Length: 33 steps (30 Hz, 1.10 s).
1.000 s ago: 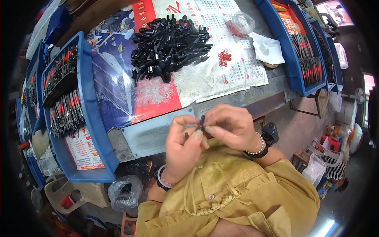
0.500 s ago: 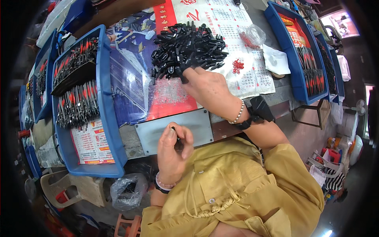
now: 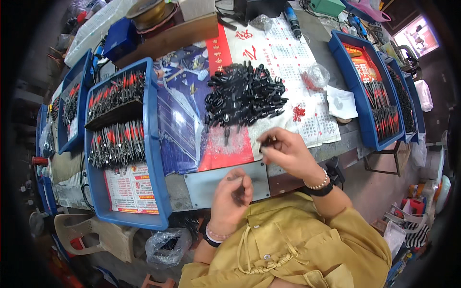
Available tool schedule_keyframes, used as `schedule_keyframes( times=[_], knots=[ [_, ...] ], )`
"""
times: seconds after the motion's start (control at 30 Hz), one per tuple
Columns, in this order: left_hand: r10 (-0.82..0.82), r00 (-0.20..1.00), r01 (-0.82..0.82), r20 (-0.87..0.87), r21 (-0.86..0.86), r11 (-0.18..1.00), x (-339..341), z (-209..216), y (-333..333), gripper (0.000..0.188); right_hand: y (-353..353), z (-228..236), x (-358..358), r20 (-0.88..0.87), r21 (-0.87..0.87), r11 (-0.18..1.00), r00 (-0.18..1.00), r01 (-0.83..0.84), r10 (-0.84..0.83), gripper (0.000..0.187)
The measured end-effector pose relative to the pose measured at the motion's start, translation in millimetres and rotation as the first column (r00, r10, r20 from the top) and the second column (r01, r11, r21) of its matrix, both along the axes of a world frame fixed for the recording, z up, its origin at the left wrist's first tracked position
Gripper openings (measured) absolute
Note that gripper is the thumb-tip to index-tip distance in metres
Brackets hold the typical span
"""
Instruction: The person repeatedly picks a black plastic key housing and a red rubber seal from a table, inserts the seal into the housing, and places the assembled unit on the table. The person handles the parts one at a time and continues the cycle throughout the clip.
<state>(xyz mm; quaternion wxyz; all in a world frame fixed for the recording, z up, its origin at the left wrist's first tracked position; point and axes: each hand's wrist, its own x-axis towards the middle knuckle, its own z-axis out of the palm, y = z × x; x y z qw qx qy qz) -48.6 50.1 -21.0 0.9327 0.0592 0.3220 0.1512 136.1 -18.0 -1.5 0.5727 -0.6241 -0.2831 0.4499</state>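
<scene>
A heap of small glossy black plastic parts (image 3: 242, 96) lies on the printed sheets covering the table. My right hand (image 3: 290, 153) is just in front of the heap, thumb and fingers pinched on a small black part (image 3: 265, 142). Nearer my body, over the grey metal plate (image 3: 194, 187), my left hand (image 3: 231, 199) is closed with its fingers curled; what it holds, if anything, is hidden in its shadowed palm. One loose black piece (image 3: 226, 137) rests in front of the heap. To its right sits a small cluster of red beads or rings (image 3: 298, 113).
On the left, a blue tray (image 3: 163, 192) holds rows of black-and-red slender pieces; another blue tray (image 3: 357, 103) stands on the right. A clear plastic bag (image 3: 318, 76), white paper (image 3: 342, 102) and a blue screwdriver-like tool (image 3: 292, 21) lie toward the back right.
My right hand has drawn back from the heap toward my body, holding a small black part. My left hand remains over the metal plate, fingers curled. The whole view has shifted.
</scene>
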Motion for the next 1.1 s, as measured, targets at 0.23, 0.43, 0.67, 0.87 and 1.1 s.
schedule_keyframes(
  times=[0.23, 0.43, 0.67, 0.87, 1.1],
  knots=[
    [-0.164, 0.984, 0.181, -0.075, 0.384, 0.905, 19, 13, -17, 0.022, -36, 10, -3, 0.033, 0.272, 0.952, 0.990, -0.142, 0.138, 0.014],
    [-0.257, 0.953, 0.303, -0.161, 0.445, 0.843, 34, 18, -23, 0.021, -58, 6, 0, -0.112, 0.224, 0.962, 0.977, -0.155, 0.183, 0.017],
    [-0.442, 0.873, 0.488, -0.207, 0.404, 0.774, 41, 20, -26, 0.024, -77, -2, 7, -0.177, 0.215, 0.970, 0.972, -0.113, 0.152, 0.019],
    [-0.372, 0.920, 0.390, -0.125, 0.406, 0.826, 43, 18, -26, 0.019, -78, -11, 65, 0.528, 0.017, 0.971, 0.823, 0.238, -0.212, 0.013],
    [-0.353, 0.922, 0.387, -0.161, 0.453, 0.803, 41, 19, -27, 0.026, -57, -38, 87, 0.860, -0.069, 0.957, 0.504, 0.282, -0.086, 0.009]
  ],
)
